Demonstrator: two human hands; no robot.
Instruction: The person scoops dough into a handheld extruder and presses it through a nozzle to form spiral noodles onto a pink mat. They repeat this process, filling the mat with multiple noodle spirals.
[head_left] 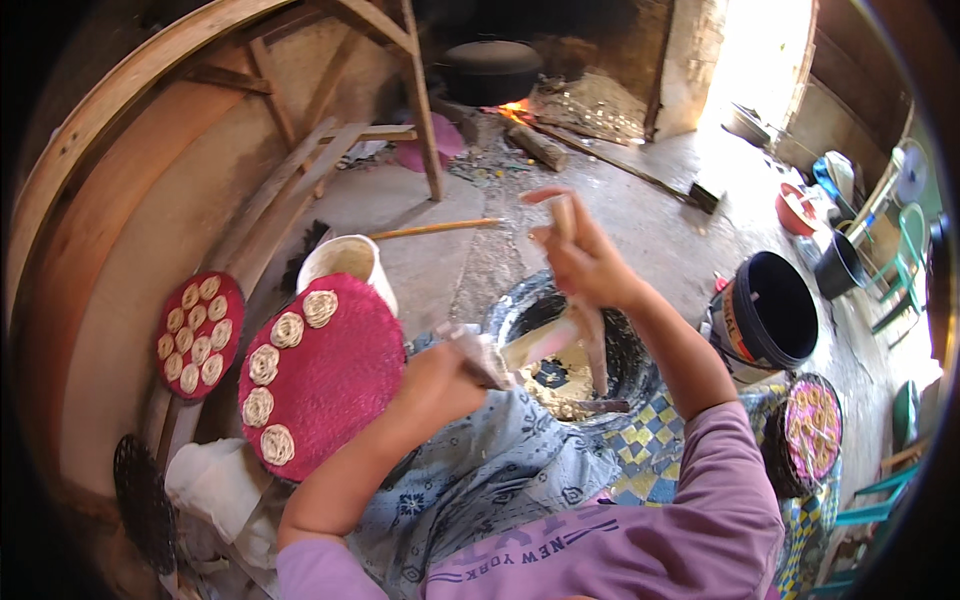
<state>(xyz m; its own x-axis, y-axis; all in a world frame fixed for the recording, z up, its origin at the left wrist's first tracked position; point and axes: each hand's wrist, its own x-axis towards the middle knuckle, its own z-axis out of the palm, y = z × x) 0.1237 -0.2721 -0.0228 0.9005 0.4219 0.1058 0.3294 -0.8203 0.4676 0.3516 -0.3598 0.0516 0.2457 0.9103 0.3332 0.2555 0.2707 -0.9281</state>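
My left hand (440,385) is closed around a dough-smeared, whitish-grey piece (483,358), which looks like the barrel half of a hand noodle press. A pale bar (594,350) runs through the grip of my right hand (582,258), whose index finger is stretched out. From this bar a pale stub (540,342) points toward the left hand's piece, like a press plunger; whether they touch, I cannot tell. Below is a dark basin (645,365) holding crumbly pale dough (562,395). Beside my left forearm, a round magenta woven mat (335,385) carries several coiled noodle nests (287,330) along its edge.
A smaller mat (203,315) full of nests leans left. A white bucket (345,262) stands behind the large mat. To the right are a black bucket (775,310) and a tray of nests (812,425). A pot (490,72) sits over a wood fire (515,108).
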